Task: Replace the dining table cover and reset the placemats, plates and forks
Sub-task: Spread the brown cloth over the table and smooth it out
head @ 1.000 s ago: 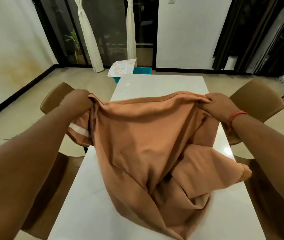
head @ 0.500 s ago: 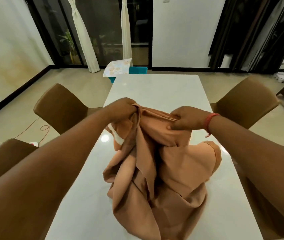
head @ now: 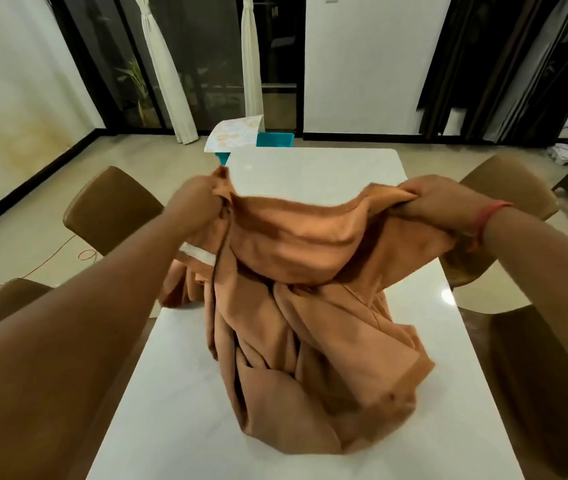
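An orange-brown table cover [head: 296, 306] hangs bunched above the white dining table [head: 313, 168], its lower folds resting on the tabletop near me. My left hand [head: 194, 202] grips the cloth's upper edge at the left, fingers closed on it. My right hand [head: 431, 199], with a red wrist band, grips the same edge at the right. The stretch of cloth between my hands sags. No placemats, plates or forks show on the table.
Brown chairs stand on both sides: two at the left [head: 109, 206], two at the right [head: 504, 188]. Beyond the far end sits a teal bin [head: 273, 139] with a patterned sheet [head: 234, 133] over it. An orange cable [head: 50, 261] lies on the floor at left.
My hands, close together half a second ago, have spread apart again, pulling the cloth's top edge wide. The cloth stays bunched on the table.
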